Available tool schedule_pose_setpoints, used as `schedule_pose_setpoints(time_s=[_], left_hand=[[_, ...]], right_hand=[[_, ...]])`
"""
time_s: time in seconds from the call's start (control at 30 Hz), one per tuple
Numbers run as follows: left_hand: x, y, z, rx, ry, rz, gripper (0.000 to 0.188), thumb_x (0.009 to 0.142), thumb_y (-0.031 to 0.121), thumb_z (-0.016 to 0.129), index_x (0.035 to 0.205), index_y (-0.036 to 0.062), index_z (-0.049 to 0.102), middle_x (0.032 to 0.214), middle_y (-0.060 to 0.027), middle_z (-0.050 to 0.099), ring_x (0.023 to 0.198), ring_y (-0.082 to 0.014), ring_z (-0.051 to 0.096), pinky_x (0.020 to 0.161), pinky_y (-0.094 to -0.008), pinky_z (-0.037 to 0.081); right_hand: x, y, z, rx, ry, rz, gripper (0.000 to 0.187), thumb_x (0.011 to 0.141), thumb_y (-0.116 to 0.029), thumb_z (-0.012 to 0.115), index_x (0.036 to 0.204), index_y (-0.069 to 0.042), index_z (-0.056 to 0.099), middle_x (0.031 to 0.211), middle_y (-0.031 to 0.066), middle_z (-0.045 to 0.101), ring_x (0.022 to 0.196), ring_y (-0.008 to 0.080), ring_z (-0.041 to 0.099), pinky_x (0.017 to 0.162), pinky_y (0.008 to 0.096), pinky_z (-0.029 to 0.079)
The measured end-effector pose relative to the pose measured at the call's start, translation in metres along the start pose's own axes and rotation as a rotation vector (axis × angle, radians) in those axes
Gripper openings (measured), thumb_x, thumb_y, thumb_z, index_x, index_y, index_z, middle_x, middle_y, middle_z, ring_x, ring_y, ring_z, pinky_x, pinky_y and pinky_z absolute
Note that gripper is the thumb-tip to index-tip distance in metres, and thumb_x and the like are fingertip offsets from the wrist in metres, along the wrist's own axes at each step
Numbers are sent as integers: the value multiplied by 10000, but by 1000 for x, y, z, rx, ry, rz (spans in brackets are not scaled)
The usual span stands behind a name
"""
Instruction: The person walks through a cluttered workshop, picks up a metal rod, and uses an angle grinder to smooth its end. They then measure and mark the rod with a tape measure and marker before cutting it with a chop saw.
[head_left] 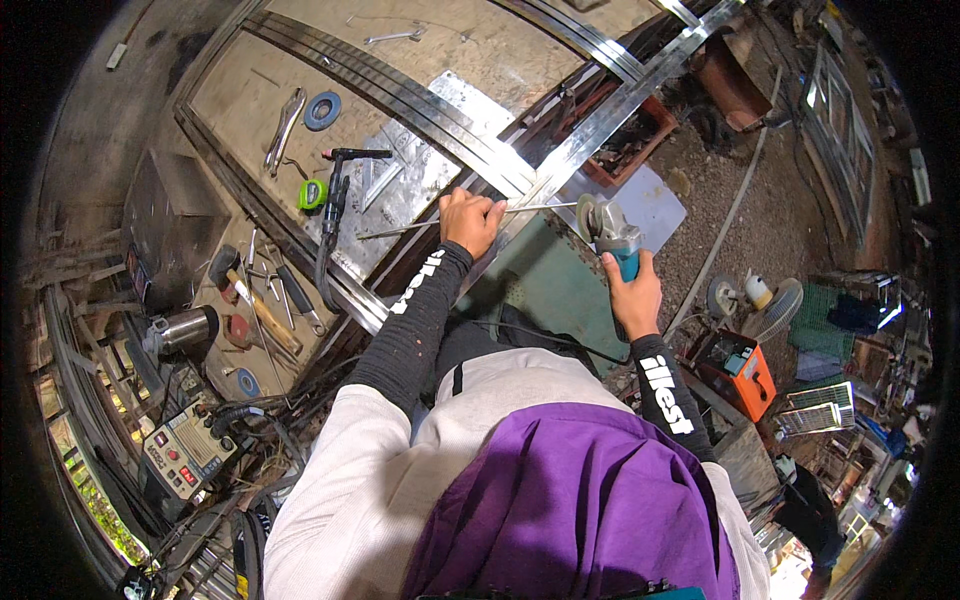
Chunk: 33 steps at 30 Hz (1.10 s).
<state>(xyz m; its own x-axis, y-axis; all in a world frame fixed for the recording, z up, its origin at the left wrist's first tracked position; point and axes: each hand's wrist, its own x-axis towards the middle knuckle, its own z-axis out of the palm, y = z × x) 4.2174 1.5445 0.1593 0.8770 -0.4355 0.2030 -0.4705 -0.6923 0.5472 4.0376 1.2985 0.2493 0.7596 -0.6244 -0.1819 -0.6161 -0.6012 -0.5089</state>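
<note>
Purple cloth [570,490] fills our foreground. Our left hand [470,222] is closed on the rod [530,208], likely steadying it; our right hand [635,292] is wrapped round the grinder [617,236], disc [588,214] at the rod's right end, contact unclear. Frame [580,152] runs beneath. Torch [333,215] sits just beside the rod's left end, probably limiting leftward swing; tape [312,194] beyond.

The right hand [636,295] grips a grinder [617,246], its disc [587,216] beside the tip of a rod [535,208] held by the left hand [470,222], at ten o'clock from the right; a torch [333,213] and tape [312,195] lie at the left's nine o'clock.
</note>
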Motion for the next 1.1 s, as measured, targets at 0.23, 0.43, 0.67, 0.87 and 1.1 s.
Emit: schedule_pose_setpoints(time_s=[0.23,0.43,0.67,0.87,1.1], left_hand=[[6,-2,7,19,-136,-120,509,980,478,574,721,69,732,734,-148,672,828,-346,622,812,-490,443],[9,-4,-5,-102,-172,-239,538,994,520,549,802,52,732,707,-221,646,718,-437,636,671,-540,482],[-17,43,-118,-557,21,-220,328,991,361,617,903,58,706,797,-210,669,771,-428,653,661,-494,491],[-116,4,-178,-561,73,-411,183,959,182,652,959,0,665,857,-190,680,804,-306,687,734,-392,516],[-258,-59,-181,-617,386,-818,119,1004,127,618,986,9,622,849,-6,611,768,-104,551,723,-275,475]], right_hand=[[-1,7,7,10,-5,42,661,877,-578,715,1208,-21,584,931,278,701,906,479,683,783,525,525],[3,43,27,215,45,-27,610,870,-558,738,1061,16,657,899,265,692,824,402,683,779,471,519],[-5,90,11,1118,-349,342,466,996,-470,643,1136,-34,558,923,112,686,773,222,700,705,342,579],[44,24,-4,1254,-478,334,425,845,-274,776,1129,-34,571,947,125,679,776,243,684,740,392,597],[112,-130,7,996,-617,262,381,856,-305,778,1067,-51,587,809,86,662,617,223,656,596,368,577]])
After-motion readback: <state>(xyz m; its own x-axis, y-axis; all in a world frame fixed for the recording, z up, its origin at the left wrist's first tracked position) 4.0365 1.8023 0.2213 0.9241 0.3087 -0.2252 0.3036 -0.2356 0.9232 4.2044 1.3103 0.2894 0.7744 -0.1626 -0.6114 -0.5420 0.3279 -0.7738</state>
